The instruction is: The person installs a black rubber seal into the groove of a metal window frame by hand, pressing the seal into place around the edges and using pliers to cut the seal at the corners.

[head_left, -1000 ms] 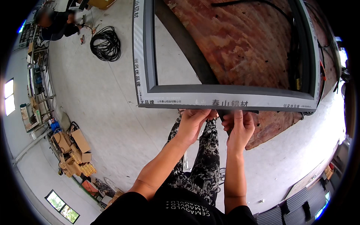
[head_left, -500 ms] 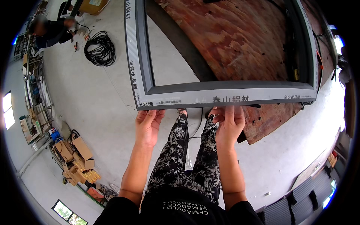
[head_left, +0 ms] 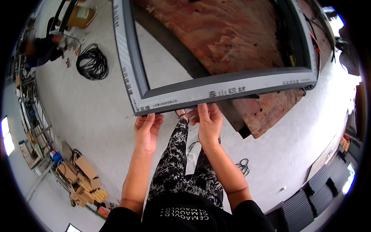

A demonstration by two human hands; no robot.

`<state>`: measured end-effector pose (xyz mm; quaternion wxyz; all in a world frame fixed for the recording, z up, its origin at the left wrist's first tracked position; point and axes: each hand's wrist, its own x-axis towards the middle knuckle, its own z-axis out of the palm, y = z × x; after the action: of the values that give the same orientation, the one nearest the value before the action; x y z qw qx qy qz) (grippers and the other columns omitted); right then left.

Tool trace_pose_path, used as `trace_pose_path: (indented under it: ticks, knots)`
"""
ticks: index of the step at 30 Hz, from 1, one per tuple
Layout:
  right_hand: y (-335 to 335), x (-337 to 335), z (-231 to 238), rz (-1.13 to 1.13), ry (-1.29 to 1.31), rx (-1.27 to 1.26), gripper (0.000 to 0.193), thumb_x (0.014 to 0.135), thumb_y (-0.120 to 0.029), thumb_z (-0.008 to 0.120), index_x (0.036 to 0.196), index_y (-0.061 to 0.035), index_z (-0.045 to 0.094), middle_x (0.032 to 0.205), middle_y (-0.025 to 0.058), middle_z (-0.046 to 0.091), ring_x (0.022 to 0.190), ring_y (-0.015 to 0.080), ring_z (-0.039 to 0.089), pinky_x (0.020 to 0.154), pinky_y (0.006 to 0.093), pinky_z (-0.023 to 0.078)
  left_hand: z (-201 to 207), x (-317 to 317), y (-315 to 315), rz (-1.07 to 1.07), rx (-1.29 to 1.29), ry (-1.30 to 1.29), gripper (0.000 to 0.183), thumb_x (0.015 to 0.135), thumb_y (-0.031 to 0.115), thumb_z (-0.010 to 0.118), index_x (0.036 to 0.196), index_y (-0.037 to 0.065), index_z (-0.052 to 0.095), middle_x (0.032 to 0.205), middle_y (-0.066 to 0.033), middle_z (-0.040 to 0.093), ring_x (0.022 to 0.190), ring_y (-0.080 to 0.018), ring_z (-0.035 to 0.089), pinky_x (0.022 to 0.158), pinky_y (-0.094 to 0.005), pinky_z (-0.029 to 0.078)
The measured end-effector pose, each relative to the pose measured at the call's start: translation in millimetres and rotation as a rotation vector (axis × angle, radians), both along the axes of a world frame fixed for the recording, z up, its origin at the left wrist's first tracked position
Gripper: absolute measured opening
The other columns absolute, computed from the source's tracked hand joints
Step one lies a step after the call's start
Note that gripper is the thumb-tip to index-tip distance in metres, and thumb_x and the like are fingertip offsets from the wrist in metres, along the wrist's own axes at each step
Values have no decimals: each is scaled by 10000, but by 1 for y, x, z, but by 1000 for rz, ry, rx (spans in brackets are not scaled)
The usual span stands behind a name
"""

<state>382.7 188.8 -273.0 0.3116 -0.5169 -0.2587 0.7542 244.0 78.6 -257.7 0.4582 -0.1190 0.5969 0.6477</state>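
A grey metal window frame (head_left: 185, 95), its faces covered with printed white film, lies over a worn reddish board table. A thin black strip (head_left: 251, 97) runs along the underside of the near edge, its right end standing free. My left hand (head_left: 147, 131) is closed at the near left corner, thumb up against the edge, fingertips partly hidden. My right hand (head_left: 208, 125) is farther right on the same edge, fingers bent and pinching at the strip. Exactly how the right fingertips grip it is hidden beneath the frame.
The reddish board (head_left: 270, 120) juts out beyond the frame at right. Coiled black cable (head_left: 92, 62) lies on the floor at far left, near another person (head_left: 40, 48) and a yellowish drum (head_left: 81, 16). Cardboard boxes (head_left: 87, 170) line the left wall; grey corrugated sheets (head_left: 305, 205) lie lower right.
My right hand has moved left along the near edge, closer to my left hand. The frame appears farther left and more tilted as the view shifted. My left hand stays at the corner.
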Motion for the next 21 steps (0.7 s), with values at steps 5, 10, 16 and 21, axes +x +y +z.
trace_pose_path:
  ticks: [5, 10, 16, 21]
  knots:
    - [27, 52, 42, 152, -335, 217, 122, 941, -115, 638, 926, 5, 651, 758, 39, 667, 590, 71, 608, 508, 198, 464, 34, 2, -9, -315, -239, 196, 330, 937, 259, 659, 1170, 43, 567, 1031, -85, 685, 901, -174, 637, 819, -310, 503]
    - [83, 131, 55, 56, -1050, 963, 152, 813, 14, 701, 957, -37, 696, 922, 76, 678, 723, 141, 632, 570, 258, 497, 71, 39, 12, -826, -167, 1006, 309, 853, 118, 719, 1119, 8, 606, 1028, -107, 678, 911, -239, 643, 795, -341, 509]
    - [137, 143, 49, 497, -1017, 1597, 304, 624, -24, 669, 920, -81, 712, 999, 24, 649, 875, 217, 612, 729, 310, 524, 51, 97, 118, -926, 210, 1669, 392, 752, 57, 744, 1134, 32, 659, 1086, -89, 668, 978, -262, 629, 839, -356, 496]
    - [158, 147, 28, 621, -925, 1777, 241, 635, -70, 635, 864, -107, 699, 961, 3, 636, 854, 187, 616, 654, 286, 537, 11, 118, 143, -843, 176, 1893, 321, 759, 77, 698, 1079, 58, 700, 1099, -45, 663, 974, -210, 631, 805, -333, 490]
